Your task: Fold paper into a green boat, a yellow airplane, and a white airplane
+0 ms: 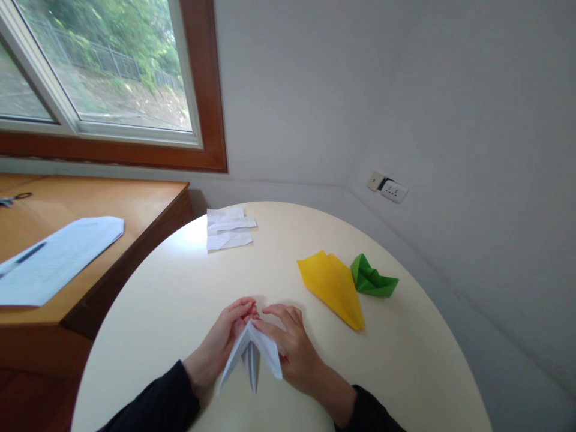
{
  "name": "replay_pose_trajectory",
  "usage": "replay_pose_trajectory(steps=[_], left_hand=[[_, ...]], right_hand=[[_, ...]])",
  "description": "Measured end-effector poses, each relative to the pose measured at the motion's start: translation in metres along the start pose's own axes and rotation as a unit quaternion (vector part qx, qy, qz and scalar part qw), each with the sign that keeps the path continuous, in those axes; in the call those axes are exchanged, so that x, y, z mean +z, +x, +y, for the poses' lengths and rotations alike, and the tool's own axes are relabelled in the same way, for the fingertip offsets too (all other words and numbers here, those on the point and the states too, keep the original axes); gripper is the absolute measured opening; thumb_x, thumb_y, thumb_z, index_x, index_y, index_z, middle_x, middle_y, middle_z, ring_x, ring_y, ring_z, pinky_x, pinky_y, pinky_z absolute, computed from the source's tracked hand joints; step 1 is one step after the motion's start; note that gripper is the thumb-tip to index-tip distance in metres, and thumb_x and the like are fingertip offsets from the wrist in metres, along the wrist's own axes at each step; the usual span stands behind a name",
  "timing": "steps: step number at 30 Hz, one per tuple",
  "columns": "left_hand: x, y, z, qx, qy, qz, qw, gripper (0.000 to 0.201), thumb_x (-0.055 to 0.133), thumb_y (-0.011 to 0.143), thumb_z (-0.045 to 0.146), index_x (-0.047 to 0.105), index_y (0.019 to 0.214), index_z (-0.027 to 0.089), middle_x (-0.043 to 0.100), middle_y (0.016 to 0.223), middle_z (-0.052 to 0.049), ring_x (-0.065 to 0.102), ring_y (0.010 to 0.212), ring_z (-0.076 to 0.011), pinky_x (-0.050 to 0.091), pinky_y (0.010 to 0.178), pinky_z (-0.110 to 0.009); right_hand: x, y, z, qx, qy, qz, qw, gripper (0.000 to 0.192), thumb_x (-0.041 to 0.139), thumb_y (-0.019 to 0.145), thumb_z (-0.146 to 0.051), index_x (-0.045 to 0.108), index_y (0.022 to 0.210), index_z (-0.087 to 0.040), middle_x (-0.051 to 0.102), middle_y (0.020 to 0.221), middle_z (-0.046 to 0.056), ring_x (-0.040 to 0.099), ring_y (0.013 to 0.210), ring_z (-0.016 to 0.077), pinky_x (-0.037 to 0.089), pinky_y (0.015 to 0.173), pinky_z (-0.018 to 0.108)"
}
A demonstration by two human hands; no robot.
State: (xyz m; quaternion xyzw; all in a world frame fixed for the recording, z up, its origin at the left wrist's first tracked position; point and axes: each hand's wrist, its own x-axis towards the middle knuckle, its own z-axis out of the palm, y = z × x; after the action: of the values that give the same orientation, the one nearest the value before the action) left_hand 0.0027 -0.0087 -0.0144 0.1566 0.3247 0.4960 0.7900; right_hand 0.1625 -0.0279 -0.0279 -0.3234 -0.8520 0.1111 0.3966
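A folded white paper figure (pixel 264 351), with two wing-like flaps and a narrow pleated middle, is held above the near part of the round table. My left hand (pixel 224 336) is closed on its left side, fingertips near the top fold. On the other side, my right hand (pixel 290 345) grips the right flap, its thumb by the peak and its index finger bent above. To the right of my hands lie a yellow folded paper piece (pixel 335 288) and a green paper boat (pixel 372 279).
White paper strips (pixel 229 228) lie at the far edge of the round table (pixel 279 270). A wooden desk (pixel 148 210) on the left bears paper sheets (pixel 67 258), a pen (pixel 31 252) and scissors (pixel 15 198). A wall socket (pixel 394 191) is at the right.
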Motion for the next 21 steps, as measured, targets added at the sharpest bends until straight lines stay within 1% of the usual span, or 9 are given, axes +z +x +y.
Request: replay_pose_trajectory(steps=[3,5,8,10,12,14,16,19,21], left_hand=[[0.001,-0.001,0.002,-0.019,-0.001,0.008,1.000,0.008,0.067,0.069,0.017,0.061,0.072,0.013,0.066,0.065,-0.003,0.060,0.056,-0.0123,0.048,0.057,-0.022],[0.002,-0.003,0.005,-0.025,0.010,0.017,0.999,0.012,0.066,0.070,0.020,0.064,0.079,0.012,0.069,0.072,-0.005,0.063,0.063,-0.0155,0.049,0.062,-0.024],[0.005,-0.007,0.007,-0.031,0.020,-0.002,0.999,0.022,0.064,0.073,0.025,0.065,0.090,0.012,0.070,0.077,-0.006,0.064,0.069,-0.0182,0.049,0.069,-0.028],[0.006,-0.009,0.007,-0.041,0.012,-0.038,0.998,0.025,0.063,0.076,0.031,0.065,0.093,0.014,0.070,0.083,-0.006,0.064,0.076,-0.0202,0.049,0.076,-0.034],[0.006,-0.009,0.004,-0.041,0.000,-0.072,0.997,0.031,0.063,0.077,0.037,0.063,0.101,0.017,0.068,0.096,-0.006,0.063,0.088,-0.0225,0.045,0.086,-0.039],[0.003,-0.009,0.002,-0.013,0.010,-0.096,0.995,0.045,0.064,0.076,0.040,0.054,0.117,0.023,0.065,0.109,-0.005,0.060,0.099,-0.0231,0.040,0.094,-0.042],[-0.001,-0.007,0.000,0.034,0.057,-0.116,0.991,0.066,0.066,0.075,0.042,0.037,0.133,0.030,0.060,0.118,-0.005,0.057,0.106,-0.0231,0.034,0.099,-0.042],[-0.007,-0.005,-0.002,0.103,0.160,-0.147,0.971,0.087,0.067,0.073,0.045,0.017,0.142,0.033,0.054,0.126,-0.008,0.053,0.112,-0.0251,0.031,0.102,-0.043],[-0.010,-0.004,-0.003,0.138,0.210,-0.165,0.954,0.090,0.068,0.072,0.046,0.014,0.142,0.032,0.050,0.130,-0.010,0.051,0.115,-0.0263,0.031,0.102,-0.043]], right_hand=[[0.000,0.000,0.003,0.037,0.053,0.025,0.998,0.036,0.052,0.081,-0.015,0.057,0.116,-0.024,0.061,0.102,0.009,0.054,0.095,0.0214,0.040,0.083,0.037],[0.000,0.002,0.004,0.086,0.108,0.045,0.989,0.029,0.053,0.084,-0.019,0.060,0.111,-0.024,0.064,0.098,0.008,0.056,0.090,0.0198,0.043,0.081,0.034],[0.002,0.004,0.007,0.208,0.212,0.077,0.952,0.021,0.049,0.086,-0.031,0.064,0.096,-0.019,0.065,0.085,0.006,0.059,0.078,0.0176,0.047,0.069,0.028],[0.004,0.005,0.011,0.295,0.244,0.096,0.919,0.030,0.048,0.085,-0.042,0.063,0.080,-0.016,0.062,0.070,0.004,0.056,0.063,0.0156,0.045,0.056,0.025],[0.007,0.005,0.017,0.351,0.232,0.113,0.900,0.042,0.047,0.082,-0.051,0.057,0.063,-0.015,0.056,0.056,0.001,0.049,0.053,0.0135,0.039,0.047,0.024],[0.009,0.005,0.022,0.375,0.216,0.125,0.893,0.049,0.047,0.079,-0.057,0.050,0.052,-0.016,0.049,0.049,0.000,0.044,0.049,0.0123,0.036,0.045,0.024],[0.010,0.005,0.025,0.389,0.218,0.141,0.884,0.052,0.048,0.075,-0.061,0.047,0.049,-0.016,0.046,0.047,0.000,0.042,0.048,0.0115,0.034,0.045,0.024],[0.010,0.006,0.026,0.404,0.228,0.155,0.872,0.052,0.050,0.072,-0.063,0.044,0.048,-0.017,0.040,0.045,-0.002,0.036,0.046,0.0099,0.031,0.043,0.023],[0.009,0.006,0.024,0.409,0.230,0.159,0.868,0.050,0.051,0.071,-0.061,0.042,0.047,-0.018,0.037,0.044,-0.003,0.033,0.046,0.0091,0.029,0.043,0.023]])
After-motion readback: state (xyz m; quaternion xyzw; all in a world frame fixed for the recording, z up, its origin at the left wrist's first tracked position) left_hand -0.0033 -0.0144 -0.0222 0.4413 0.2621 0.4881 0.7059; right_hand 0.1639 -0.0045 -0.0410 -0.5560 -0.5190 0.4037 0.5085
